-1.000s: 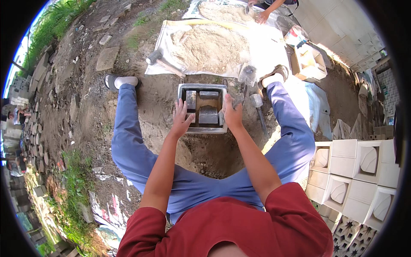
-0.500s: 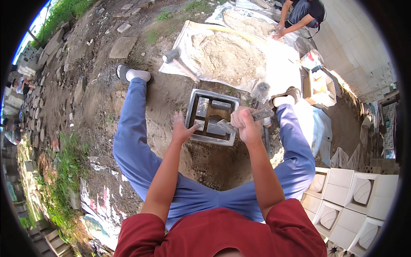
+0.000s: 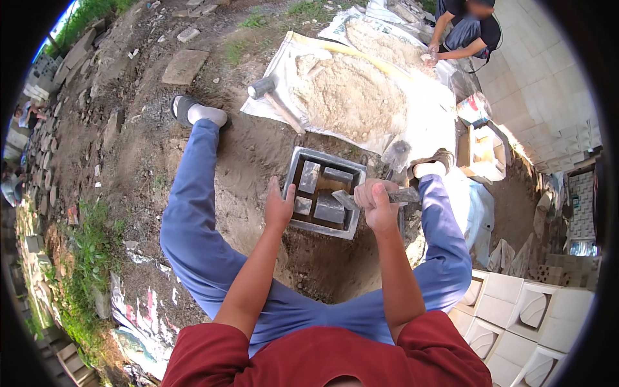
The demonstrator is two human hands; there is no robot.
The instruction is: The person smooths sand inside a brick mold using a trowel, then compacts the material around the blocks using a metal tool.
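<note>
A grey rectangular metal block mould (image 3: 298,157) lies on the dirt between my legs, with several raised grey inner blocks and some brown sand in its gaps. At its left wall is my left hand (image 3: 279,208), fingers stretched out and thumb up along the rim, gripping nothing. My right hand (image 3: 376,203) is closed around a trowel (image 3: 345,199) over the mould's right side. The trowel's pointed grey blade reaches left above an inner block; its thick grey handle end sticks out to the right. My palm hides its middle.
Beyond the mould, a mallet (image 3: 276,103) lies beside a pale sand heap (image 3: 351,97) on a white sack sheet. A crouching person (image 3: 465,35) works at the far right. A box-shaped block (image 3: 483,155) stands right of my foot; stacked pale blocks (image 3: 509,316) fill the lower right.
My left thumb has drawn back from inside the mould to its left rim. The trowel blade has turned slightly. The whole scene sits a little lower in view.
</note>
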